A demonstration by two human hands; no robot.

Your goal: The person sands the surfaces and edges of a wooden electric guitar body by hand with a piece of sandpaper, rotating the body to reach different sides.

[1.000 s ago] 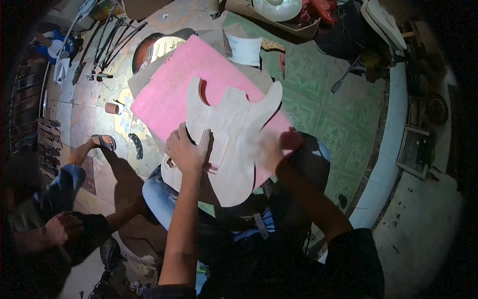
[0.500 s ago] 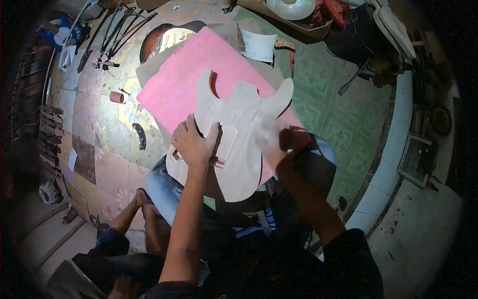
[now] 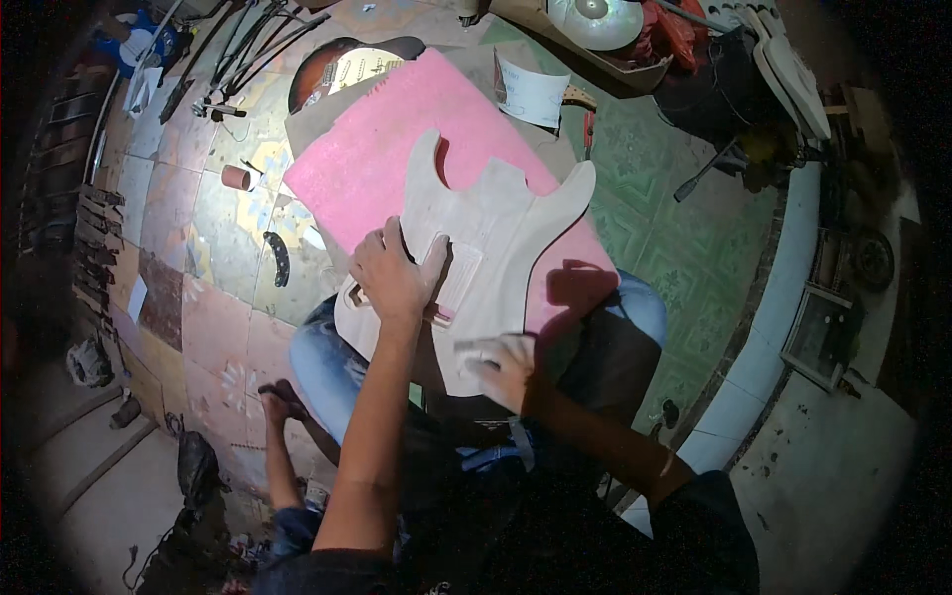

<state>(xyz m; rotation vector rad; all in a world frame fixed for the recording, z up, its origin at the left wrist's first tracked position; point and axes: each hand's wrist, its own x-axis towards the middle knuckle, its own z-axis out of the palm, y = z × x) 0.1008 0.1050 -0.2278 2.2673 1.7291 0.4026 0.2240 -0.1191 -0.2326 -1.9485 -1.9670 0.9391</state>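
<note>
An unfinished pale wooden guitar body (image 3: 501,228) with a recessed rectangular cavity lies on a pink mat (image 3: 357,154) across my knees. My left hand (image 3: 397,273) lies spread on the body's left side, fingers apart, thumb beside the cavity. My right hand (image 3: 496,372), dusty and slightly blurred, is curled low on the body's right part; whatever its fingers may hold is hidden.
A sunburst guitar (image 3: 312,79) and a crumpled white sheet (image 3: 531,94) lie beyond the mat. A black curved piece (image 3: 278,258) and brown cylinder (image 3: 236,178) are on the tiles at left. Another person's leg (image 3: 283,456) shows lower left. A black bin (image 3: 699,99) stands upper right.
My right hand has moved down and left along the body. My left hand stays in place on it. The other person's body has mostly left view at lower left.
</note>
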